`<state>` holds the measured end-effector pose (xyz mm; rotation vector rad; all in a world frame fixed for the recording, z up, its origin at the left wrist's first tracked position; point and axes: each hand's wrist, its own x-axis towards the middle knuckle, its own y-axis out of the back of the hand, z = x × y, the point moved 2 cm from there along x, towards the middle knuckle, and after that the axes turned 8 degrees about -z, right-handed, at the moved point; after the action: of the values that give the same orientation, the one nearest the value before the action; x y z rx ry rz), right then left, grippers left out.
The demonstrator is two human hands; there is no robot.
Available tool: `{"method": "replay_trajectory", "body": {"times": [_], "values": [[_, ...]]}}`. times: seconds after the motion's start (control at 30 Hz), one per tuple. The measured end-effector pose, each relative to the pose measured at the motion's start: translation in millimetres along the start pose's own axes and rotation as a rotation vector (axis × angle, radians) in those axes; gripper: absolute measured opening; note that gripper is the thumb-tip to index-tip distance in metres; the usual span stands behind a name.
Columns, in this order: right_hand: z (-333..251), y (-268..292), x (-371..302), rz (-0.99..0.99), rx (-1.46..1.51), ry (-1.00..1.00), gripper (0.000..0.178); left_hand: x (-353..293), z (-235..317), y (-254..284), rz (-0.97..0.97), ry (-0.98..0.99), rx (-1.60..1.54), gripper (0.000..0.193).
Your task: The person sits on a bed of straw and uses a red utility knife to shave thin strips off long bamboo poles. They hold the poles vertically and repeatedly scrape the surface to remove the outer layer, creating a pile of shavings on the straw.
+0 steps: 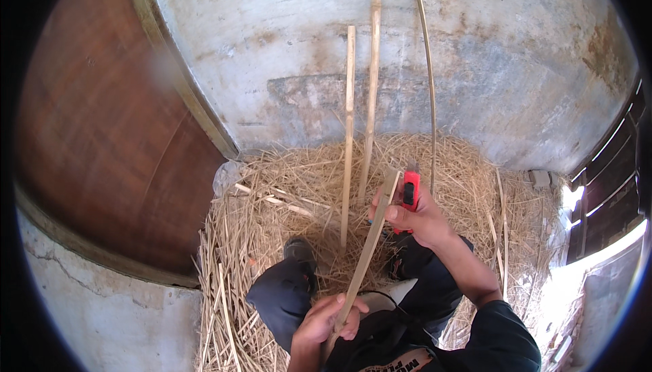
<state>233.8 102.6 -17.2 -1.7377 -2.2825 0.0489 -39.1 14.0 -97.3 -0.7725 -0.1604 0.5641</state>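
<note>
Bamboo is what we hold: a thin split strip (370, 243) running up between our knees, the left hand (329, 321) closed around its lower end, the right hand (414, 217) pinching its top while gripping a red utility knife (410, 190). We judge the shaving is mid-stroke; next the blade needs a steady angle. Three finished strips (370, 86) lean against the wall above the shavings (285, 209).
</note>
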Motion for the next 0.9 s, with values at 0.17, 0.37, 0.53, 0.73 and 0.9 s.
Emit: {"method": "replay_trajectory", "body": {"times": [0.17, 0.37, 0.53, 0.73, 0.9], "values": [[-7.5, -8.5, 3.5, 0.07, -0.058, 0.046, 0.032, 19.0, 12.2, -33.8, 0.246, -0.183, 0.462, 0.052], [-8.4, -9.4, 0.9, 0.144, -0.23, 0.118, 0.032, 19.0, 27.8, -36.3, 0.294, -0.056, 0.621, 0.036], [-20.4, -12.5, -13.5, 0.18, -0.616, 0.338, 0.029, 14.9, 23.7, -30.9, 0.415, -0.056, 0.542, 0.032], [-20.3, -42.8, -31.0, -0.024, -1.218, 0.465, 0.038, 18.0, 31.7, -46.8, 0.566, -0.096, 0.961, 0.029], [-12.7, -47.8, -31.8, -0.005, -1.309, 0.513, 0.039, 22.9, 36.4, -59.6, 0.639, -0.107, 1.096, 0.024]]}}
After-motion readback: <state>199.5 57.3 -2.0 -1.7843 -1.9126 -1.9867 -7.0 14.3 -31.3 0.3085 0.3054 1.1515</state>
